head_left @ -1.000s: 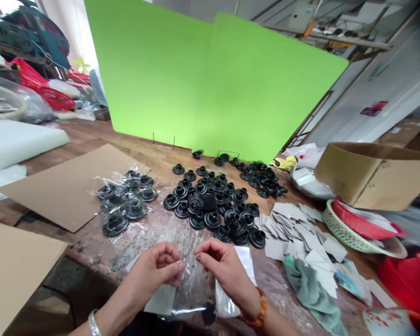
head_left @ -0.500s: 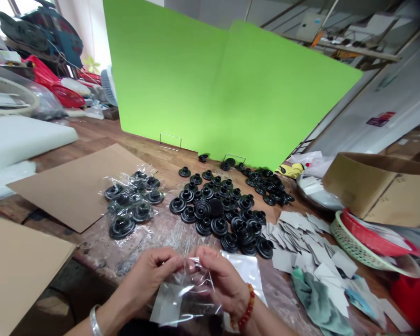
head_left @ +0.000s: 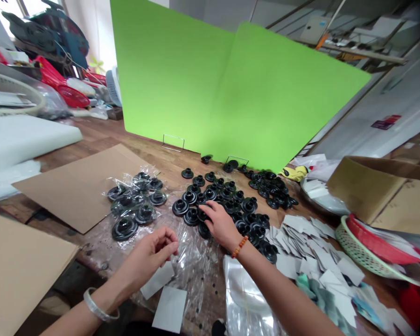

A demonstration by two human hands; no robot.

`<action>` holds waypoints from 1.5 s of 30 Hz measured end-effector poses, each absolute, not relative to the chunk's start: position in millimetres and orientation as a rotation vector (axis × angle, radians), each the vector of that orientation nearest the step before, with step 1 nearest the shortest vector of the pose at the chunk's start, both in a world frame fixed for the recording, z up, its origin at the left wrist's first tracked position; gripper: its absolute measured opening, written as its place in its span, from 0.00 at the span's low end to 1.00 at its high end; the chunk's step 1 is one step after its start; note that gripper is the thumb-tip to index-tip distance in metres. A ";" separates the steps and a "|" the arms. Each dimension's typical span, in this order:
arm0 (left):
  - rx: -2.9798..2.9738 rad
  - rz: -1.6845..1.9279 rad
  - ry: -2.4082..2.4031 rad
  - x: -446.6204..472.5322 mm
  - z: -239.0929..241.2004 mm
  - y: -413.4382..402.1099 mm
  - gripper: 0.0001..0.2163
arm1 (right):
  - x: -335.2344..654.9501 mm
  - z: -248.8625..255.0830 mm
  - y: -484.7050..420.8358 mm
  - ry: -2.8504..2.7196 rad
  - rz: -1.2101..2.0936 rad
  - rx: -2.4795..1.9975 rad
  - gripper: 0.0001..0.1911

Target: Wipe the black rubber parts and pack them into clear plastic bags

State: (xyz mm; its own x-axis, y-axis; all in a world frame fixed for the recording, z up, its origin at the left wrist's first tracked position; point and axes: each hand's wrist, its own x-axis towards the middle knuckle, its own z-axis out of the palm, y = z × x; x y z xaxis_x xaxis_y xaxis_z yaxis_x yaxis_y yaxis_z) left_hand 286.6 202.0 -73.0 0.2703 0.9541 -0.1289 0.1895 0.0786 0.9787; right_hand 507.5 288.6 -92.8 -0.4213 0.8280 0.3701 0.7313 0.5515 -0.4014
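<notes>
My right hand [head_left: 222, 226], with an orange bead bracelet at the wrist, has its fingers around a black stepped disc [head_left: 203, 215] at the near left of a large group of black discs [head_left: 210, 193]. My left hand [head_left: 159, 247] hovers over the near table, its fingers curled together. Whatever it may hold is hidden. Below it, a pale card [head_left: 158, 280] lies among crumpled clear film, and a second pale card [head_left: 170, 309] is nearer to me. Several black discs wrapped in clear plastic [head_left: 135, 203] sit to the left.
A stack of clear plastic bags [head_left: 247, 296] lies beneath my right forearm. Many pale cards [head_left: 311, 247] spread to the right, beside a green cloth [head_left: 322, 298], a basket [head_left: 360, 247] and a cardboard box [head_left: 374, 196]. Green panels [head_left: 231, 88] stand behind. Cardboard sheet [head_left: 87, 184] lies left.
My right hand has left the clear plastic bag that both hands held and moved forward onto the black discs. My left hand has shifted slightly left and up. The view has turned a little left.
</notes>
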 end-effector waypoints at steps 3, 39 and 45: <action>1.540 0.875 1.216 289.8 -73.4 201.8 0.09 | 502.8 -95.2 294.9 -2.373 0.147 -1.255 0.16; 2.338 0.641 1.288 313.9 -66.5 198.6 0.10 | 551.8 -89.6 272.3 -1.016 1.119 -1.241 0.16; 2.399 0.567 1.309 316.8 -62.9 197.1 0.09 | 553.1 -84.5 264.6 -1.059 1.175 -1.242 0.11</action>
State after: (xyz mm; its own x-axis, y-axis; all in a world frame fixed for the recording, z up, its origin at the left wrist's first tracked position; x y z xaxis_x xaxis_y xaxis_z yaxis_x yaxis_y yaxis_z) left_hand 316.8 197.1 -62.9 0.4936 0.8514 0.1774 0.7120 -0.5127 0.4799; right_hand 553.1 264.6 -84.5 0.1172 0.9924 -0.0384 -0.0644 -0.0310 -0.9974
